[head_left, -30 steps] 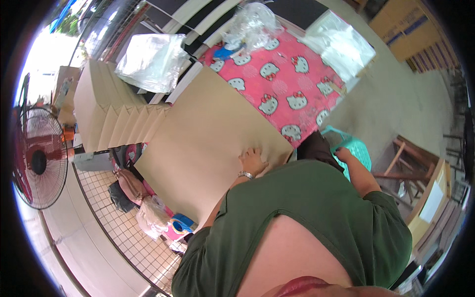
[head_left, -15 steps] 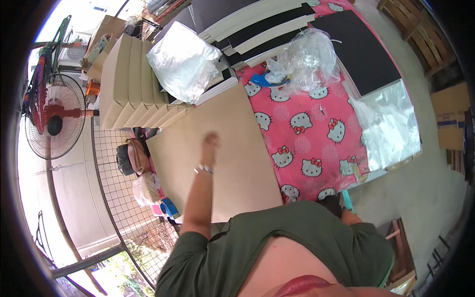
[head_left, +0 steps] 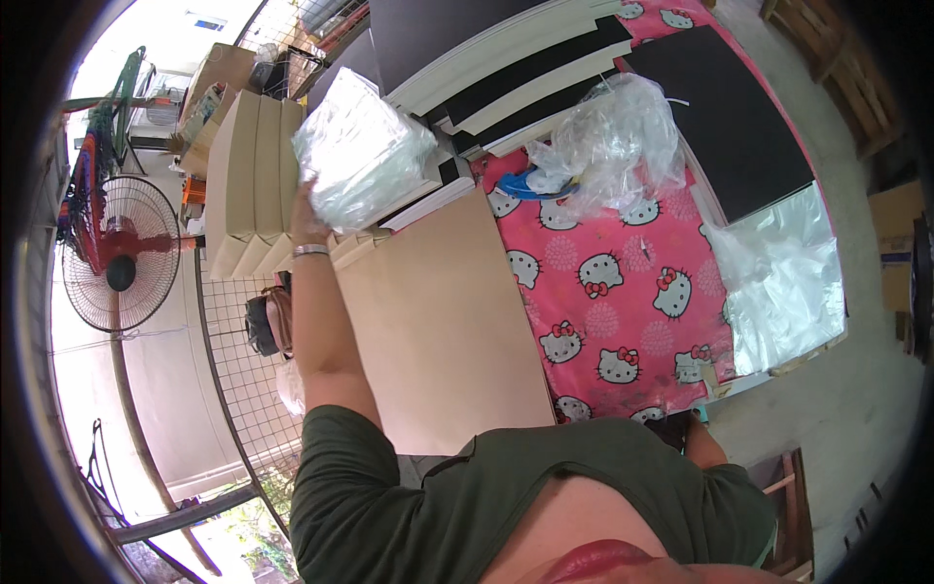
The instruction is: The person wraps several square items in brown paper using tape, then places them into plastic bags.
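Observation:
My left hand (head_left: 308, 216) is stretched forward at the far left of the work surface. It touches or lies right beside a stack of beige folded board pieces (head_left: 233, 185) and the edge of a clear plastic bag (head_left: 365, 161) with white contents. Its fingers are mostly hidden there. Under my left forearm lies a large beige board (head_left: 448, 331), flat on the table. Low at the right, beside my body, my right hand (head_left: 697, 434) is mostly hidden by the shirt and the dark thing next to it. A small bit of teal (head_left: 700, 414) shows by it.
A pink patterned cloth (head_left: 613, 311) covers the table's right part. On it lie crumpled clear plastic (head_left: 623, 146), a blue tool or tape holder (head_left: 530, 185), black boards (head_left: 739, 127) and clear plastic sheets (head_left: 788, 282). A standing fan (head_left: 122, 253) and wire mesh (head_left: 233, 360) are at left.
My left hand has moved from over the beige board, forward and left to the stack and bag. The teal strip by my right hand shows less now.

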`<state>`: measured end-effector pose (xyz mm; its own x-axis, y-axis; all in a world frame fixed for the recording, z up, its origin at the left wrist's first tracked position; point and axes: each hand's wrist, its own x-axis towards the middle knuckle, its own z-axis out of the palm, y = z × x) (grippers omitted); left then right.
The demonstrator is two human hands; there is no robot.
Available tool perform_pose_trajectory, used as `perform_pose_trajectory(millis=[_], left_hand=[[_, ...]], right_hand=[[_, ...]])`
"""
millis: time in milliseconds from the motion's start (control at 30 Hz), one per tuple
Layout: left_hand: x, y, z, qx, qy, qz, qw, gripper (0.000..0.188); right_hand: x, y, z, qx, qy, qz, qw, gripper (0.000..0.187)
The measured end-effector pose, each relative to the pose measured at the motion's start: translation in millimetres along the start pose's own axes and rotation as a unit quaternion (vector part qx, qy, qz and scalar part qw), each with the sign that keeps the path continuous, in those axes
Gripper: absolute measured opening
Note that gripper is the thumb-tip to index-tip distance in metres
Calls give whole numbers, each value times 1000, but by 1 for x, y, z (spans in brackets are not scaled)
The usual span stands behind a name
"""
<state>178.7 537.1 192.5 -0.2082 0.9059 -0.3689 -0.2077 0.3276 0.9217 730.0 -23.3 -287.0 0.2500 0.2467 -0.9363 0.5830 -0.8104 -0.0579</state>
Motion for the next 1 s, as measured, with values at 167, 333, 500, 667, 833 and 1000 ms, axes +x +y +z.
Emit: perform_pose_trajectory(millis=[167, 333, 500, 667, 833, 1000], left_hand=[[-7, 120, -1, 280, -50, 343, 895, 40], [-63, 233, 132, 110, -53, 397, 910, 32], [-43, 250, 193, -106, -129, 437, 884, 36], [37, 119, 205, -62, -81, 156, 983, 38], [34, 62, 181, 13, -107, 155, 982, 39], [2, 37, 85, 136, 72, 285, 946, 35]], right_hand=[[11, -18, -42, 61, 45, -45, 996, 34], [0, 61, -22, 178, 58, -79, 979, 34], [-127, 33, -68, 364, -3, -8, 931, 36], [-230, 9, -134, 238, -138, 73, 959, 46], [-293, -117, -201, -185, -215, -187, 940, 40], [-330, -351, -226, 29, 15, -468, 883, 44]])
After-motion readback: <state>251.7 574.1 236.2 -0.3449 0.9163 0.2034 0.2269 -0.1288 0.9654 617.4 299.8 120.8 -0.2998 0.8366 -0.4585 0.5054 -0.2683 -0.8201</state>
